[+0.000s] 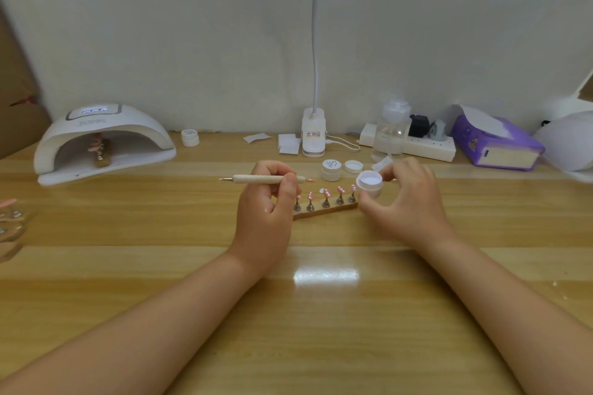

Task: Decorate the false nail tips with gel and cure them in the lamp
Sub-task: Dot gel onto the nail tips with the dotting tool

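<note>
Nail tips [325, 194] stood on their wooden holder [324, 212] on the table [321, 298], between the hands. Left hand [266, 202] pinched the dotting pen [260, 179]; right hand [407, 199] gripped an open gel pot [369, 184], which, tilted carelessly, might spill onto the tips.

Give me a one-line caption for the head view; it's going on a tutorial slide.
Left hand holds a dotting pen, right hand an open gel pot, over pink nail tips.

A home nail-art desk; a white domed curing lamp [102, 141], small white gel pots [331, 169] and a clip-on white desk light [313, 135] stand on the glossy pale wooden tabletop [321, 314].
</note>
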Available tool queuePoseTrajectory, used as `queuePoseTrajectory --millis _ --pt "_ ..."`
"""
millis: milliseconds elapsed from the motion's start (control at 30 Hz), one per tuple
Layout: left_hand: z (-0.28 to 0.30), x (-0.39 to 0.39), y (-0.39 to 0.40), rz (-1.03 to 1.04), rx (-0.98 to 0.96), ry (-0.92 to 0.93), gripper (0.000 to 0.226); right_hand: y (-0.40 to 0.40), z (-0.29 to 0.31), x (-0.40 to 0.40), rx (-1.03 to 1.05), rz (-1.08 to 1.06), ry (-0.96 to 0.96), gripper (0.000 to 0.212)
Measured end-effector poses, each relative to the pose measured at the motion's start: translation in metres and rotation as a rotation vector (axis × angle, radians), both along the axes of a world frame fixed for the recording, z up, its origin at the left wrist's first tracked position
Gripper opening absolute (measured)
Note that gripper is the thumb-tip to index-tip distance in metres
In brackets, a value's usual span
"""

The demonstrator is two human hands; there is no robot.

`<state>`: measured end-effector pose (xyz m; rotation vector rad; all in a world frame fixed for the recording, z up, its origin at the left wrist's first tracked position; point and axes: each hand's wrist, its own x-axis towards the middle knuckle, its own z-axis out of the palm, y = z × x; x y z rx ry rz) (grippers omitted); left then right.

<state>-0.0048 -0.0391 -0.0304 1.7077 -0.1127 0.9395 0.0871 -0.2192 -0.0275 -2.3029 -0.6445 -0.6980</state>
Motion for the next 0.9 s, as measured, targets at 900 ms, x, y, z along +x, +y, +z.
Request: queuePoseTrajectory --millis 900 --pt "-0.003 -0.002 -0.006 -0.073 0.226 0.137 0.01 0.024 -0.008 -0.024 -0.155 0.267 -0.224 0.033"
